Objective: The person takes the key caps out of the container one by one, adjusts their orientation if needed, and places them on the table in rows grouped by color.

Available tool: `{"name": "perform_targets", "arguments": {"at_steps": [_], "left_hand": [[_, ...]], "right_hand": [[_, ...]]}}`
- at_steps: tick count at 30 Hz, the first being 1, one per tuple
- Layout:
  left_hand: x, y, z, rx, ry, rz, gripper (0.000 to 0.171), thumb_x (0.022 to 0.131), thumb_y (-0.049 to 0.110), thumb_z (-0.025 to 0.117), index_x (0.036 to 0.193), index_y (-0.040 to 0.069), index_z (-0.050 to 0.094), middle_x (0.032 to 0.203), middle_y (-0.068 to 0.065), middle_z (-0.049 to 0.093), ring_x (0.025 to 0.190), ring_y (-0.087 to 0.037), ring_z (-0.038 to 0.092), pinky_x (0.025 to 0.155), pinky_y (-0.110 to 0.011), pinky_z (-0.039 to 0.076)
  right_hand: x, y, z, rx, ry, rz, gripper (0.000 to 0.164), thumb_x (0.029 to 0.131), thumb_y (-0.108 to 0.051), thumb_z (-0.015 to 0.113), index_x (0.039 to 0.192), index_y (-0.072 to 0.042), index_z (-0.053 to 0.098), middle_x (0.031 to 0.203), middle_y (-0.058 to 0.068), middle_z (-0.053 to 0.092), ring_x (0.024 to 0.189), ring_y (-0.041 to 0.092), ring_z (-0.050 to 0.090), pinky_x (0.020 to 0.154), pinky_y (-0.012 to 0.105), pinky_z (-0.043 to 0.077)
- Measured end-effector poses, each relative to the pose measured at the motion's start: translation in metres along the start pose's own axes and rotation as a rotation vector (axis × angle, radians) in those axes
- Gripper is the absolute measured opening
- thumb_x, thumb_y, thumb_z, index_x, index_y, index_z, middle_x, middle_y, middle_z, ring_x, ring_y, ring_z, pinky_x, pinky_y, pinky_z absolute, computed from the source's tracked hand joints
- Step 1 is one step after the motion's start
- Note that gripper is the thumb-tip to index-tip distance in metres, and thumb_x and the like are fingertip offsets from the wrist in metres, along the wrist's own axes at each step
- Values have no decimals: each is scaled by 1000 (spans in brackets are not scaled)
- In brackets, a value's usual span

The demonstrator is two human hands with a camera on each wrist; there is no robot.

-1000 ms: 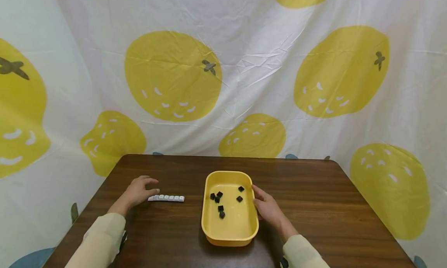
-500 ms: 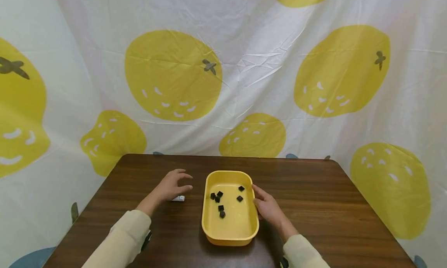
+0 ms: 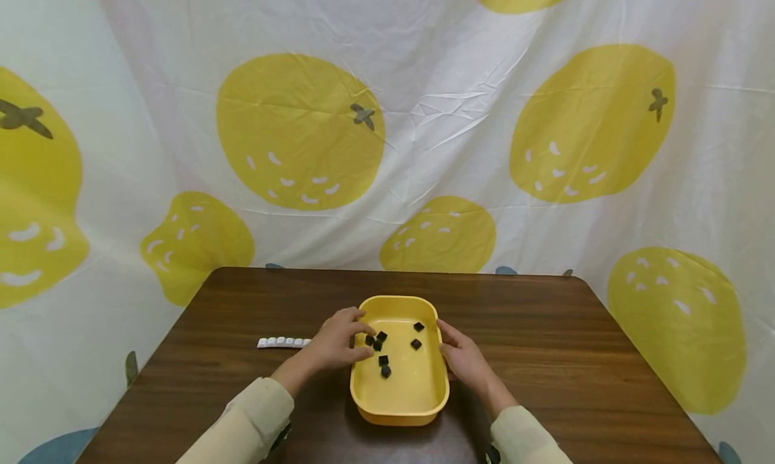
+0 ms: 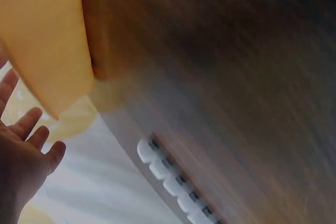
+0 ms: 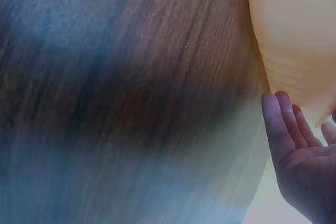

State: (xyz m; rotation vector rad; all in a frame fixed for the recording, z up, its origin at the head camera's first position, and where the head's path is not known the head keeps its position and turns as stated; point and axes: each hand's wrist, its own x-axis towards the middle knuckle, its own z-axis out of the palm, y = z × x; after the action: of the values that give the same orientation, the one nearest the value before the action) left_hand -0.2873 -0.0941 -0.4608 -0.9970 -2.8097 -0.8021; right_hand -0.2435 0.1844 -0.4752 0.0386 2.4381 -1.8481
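Observation:
A yellow plastic tub [image 3: 418,393] stands on the table with several black keycaps [image 3: 383,360] scattered on its floor. My left hand [image 3: 331,339] reaches across the tub's left rim. Its thumb and fingers are apart, near a cluster of black keycaps [image 3: 378,345], and nothing shows between them. On the right side, my right hand [image 3: 465,358] holds the tub's rim and wall; the right wrist view has its fingers [image 5: 283,124] against the outer wall. A row of white keycaps [image 3: 281,342] lies left of the tub, its right end hidden behind the left hand.
Dark wood-grain table [image 3: 575,376] lies under everything. Behind it hangs a white cloth [image 3: 436,155] printed with large yellow lemons. In the left wrist view, the white keycaps [image 4: 172,186] lie in a line beyond the tub's outer wall [image 4: 50,40].
My left hand has moved right, from above the row of white keycaps to over the tub's left rim. The right hand and the tub have stayed in place.

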Motion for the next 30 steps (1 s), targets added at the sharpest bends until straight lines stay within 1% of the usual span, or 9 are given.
{"name": "perform_targets", "arguments": {"at_steps": [2, 8, 12, 15, 21, 24, 30], "left_hand": [[0, 2, 5, 24, 1, 32, 28, 86, 24, 76, 110, 10, 74, 139, -24, 49, 134, -45, 38, 105, -63, 30], [-1, 7, 15, 79, -15, 86, 28, 86, 26, 77, 110, 12, 75, 140, -21, 50, 136, -42, 37, 108, -61, 26], [-3, 12, 18, 122, -17, 121, 28, 85, 28, 78, 109, 14, 75, 139, -19, 52, 136, -41, 38, 110, -60, 25], [-2, 14, 19, 168, -21, 136, 27, 85, 30, 78, 108, 16, 76, 138, -16, 53, 135, -37, 40, 111, -59, 24], [4, 20, 19, 221, -61, 168, 27, 85, 31, 78, 107, 16, 76, 135, -12, 56, 132, -32, 44, 110, -57, 25], [7, 25, 19, 257, -93, 173, 26, 85, 32, 78, 106, 17, 76, 132, -11, 58, 131, -31, 45, 109, -56, 27], [15, 30, 24, 385, -161, 139, 24, 83, 35, 79, 104, 23, 77, 131, -7, 59, 130, -26, 46, 109, -52, 29]], "right_hand": [[0, 0, 0, -4, 4, -1, 53, 100, -2, 45, 152, -6, 38, 114, 24, 59, 77, 27, 66, 56, 39, 56], [2, 2, 1, -18, 16, -1, 53, 100, -2, 46, 152, -7, 39, 115, 23, 60, 75, 25, 66, 55, 37, 55], [2, 1, 1, -22, 13, 1, 53, 100, -2, 46, 152, -7, 39, 113, 21, 60, 72, 23, 65, 54, 37, 54], [1, 0, 1, -24, 10, 1, 52, 100, -3, 45, 152, -7, 39, 113, 21, 60, 71, 22, 64, 53, 36, 54], [1, -1, 1, -33, 14, 1, 52, 100, -2, 45, 152, -7, 39, 113, 21, 60, 73, 23, 65, 54, 37, 55], [0, -2, 1, -29, 11, 4, 52, 100, -2, 45, 152, -7, 39, 114, 21, 60, 72, 23, 65, 54, 37, 55], [-1, -3, 1, -24, 0, 7, 52, 101, -3, 45, 153, -7, 38, 119, 23, 60, 76, 25, 66, 56, 39, 55]]}}
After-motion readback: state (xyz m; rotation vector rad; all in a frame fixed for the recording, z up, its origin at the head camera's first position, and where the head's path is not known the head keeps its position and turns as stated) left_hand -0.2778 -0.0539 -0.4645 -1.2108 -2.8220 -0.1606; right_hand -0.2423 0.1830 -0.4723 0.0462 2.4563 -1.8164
